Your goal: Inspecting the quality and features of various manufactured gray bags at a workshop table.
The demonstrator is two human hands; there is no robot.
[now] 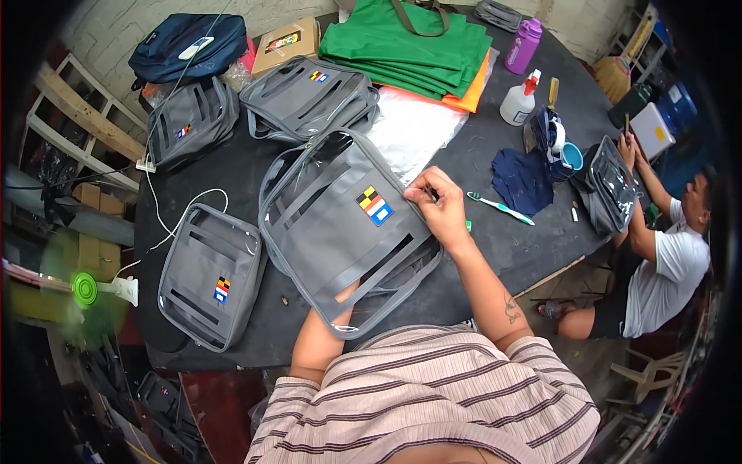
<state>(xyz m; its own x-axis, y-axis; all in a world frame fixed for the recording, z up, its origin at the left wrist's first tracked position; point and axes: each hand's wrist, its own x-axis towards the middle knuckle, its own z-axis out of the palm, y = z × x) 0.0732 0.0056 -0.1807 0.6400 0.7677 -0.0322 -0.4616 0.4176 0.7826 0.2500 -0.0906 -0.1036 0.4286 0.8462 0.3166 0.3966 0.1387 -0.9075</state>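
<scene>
A grey bag [325, 224] with clear panels and a colourful flag patch [375, 206] is tilted up in front of me. My left forearm reaches under or into its lower end; some skin of my left hand [348, 292] shows there, but its fingers are hidden. At the bag's right edge, my right hand [440, 203] is closed in a pinch, with something small and dark at the fingertips that I cannot make out. A similar grey bag [205, 282] lies to the left.
More grey bags [309, 97] lie behind, beside folded green bags [402, 50]. To the right are a toothbrush [501, 209], a dark blue cloth [522, 182], a spray bottle [519, 100] and a purple bottle [524, 46]. A co-worker [668, 255] handles another bag [610, 189]. A fan [85, 288] stands at left.
</scene>
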